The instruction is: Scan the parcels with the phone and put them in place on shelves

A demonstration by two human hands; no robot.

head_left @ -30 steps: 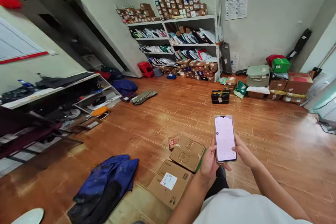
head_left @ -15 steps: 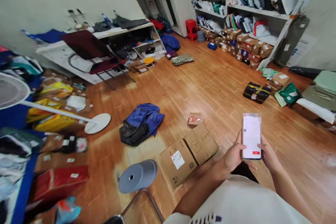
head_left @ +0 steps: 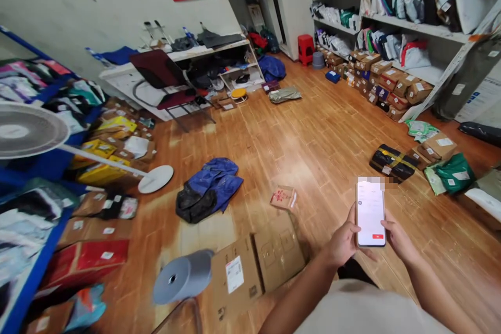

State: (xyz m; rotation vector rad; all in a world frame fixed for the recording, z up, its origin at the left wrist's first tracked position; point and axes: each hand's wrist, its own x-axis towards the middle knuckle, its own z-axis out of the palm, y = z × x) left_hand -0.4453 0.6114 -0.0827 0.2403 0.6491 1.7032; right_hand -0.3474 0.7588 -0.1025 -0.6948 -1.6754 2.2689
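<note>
A smartphone (head_left: 371, 219) with a lit white screen and a red button near its lower right corner is held upright in front of my body. My left hand (head_left: 344, 240) grips its left edge, the thumb at the side of the screen. On the opposite edge, my right hand (head_left: 397, 237) is closed round it, thumb by the red button. Beyond and left of the hands, two cardboard boxes (head_left: 279, 245) lie side by side on the floor. A small brown packet (head_left: 283, 197) with red print lies just past them.
A blue and black bag (head_left: 211, 188) and a grey stool (head_left: 182, 276) stand left of the boxes. A white fan (head_left: 155, 179) is before blue racks of parcels. Shelves (head_left: 415, 23) line the back right. A black parcel (head_left: 392, 162) with yellow tape lies at right.
The view has turned left and shifted, so the room's things sit differently in the picture. Both hands still hold the smartphone, with the same kind of screen showing.
</note>
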